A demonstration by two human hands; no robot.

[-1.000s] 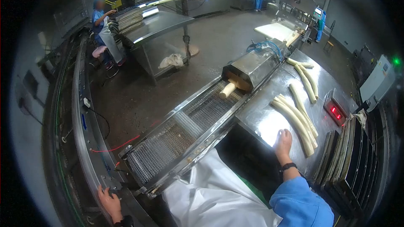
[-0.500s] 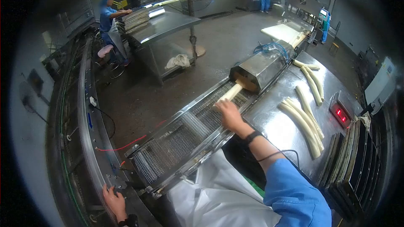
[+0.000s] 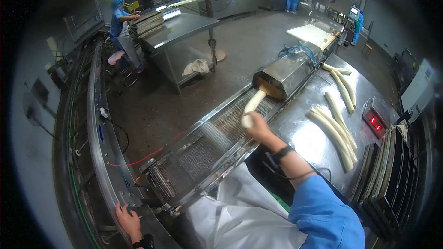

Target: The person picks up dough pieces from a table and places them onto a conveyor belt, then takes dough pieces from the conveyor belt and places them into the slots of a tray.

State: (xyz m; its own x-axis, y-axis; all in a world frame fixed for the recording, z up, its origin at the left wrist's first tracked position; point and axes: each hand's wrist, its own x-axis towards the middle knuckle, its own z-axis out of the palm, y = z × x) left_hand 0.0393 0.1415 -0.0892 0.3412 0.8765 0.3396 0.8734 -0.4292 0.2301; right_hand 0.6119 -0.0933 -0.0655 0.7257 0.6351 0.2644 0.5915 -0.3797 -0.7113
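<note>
A pale dough log (image 3: pixel 253 103) comes out of the metal housing (image 3: pixel 295 71) onto the wire-mesh conveyor (image 3: pixel 198 154). My right hand (image 3: pixel 259 128) is closed around the log's near end, which is tilted up off the mesh with its round cut face showing; part of the fingers is hidden behind it. At the lower left, my left hand (image 3: pixel 128 222) rests with its fingers apart on the metal rail (image 3: pixel 102 170) of another line, holding nothing.
Several dough strips (image 3: pixel 333 136) lie on the steel table (image 3: pixel 295 133) to the right. Beside them are a scale with a red display (image 3: pixel 375 122) and stacked trays (image 3: pixel 387 180). A co-worker (image 3: pixel 122 32) stands at a far table (image 3: pixel 184 30) with stacked boards.
The dough log's near end has been raised and bent toward me, and its cut face now shows. My right hand has shifted slightly right and down. My left hand stays on the rail.
</note>
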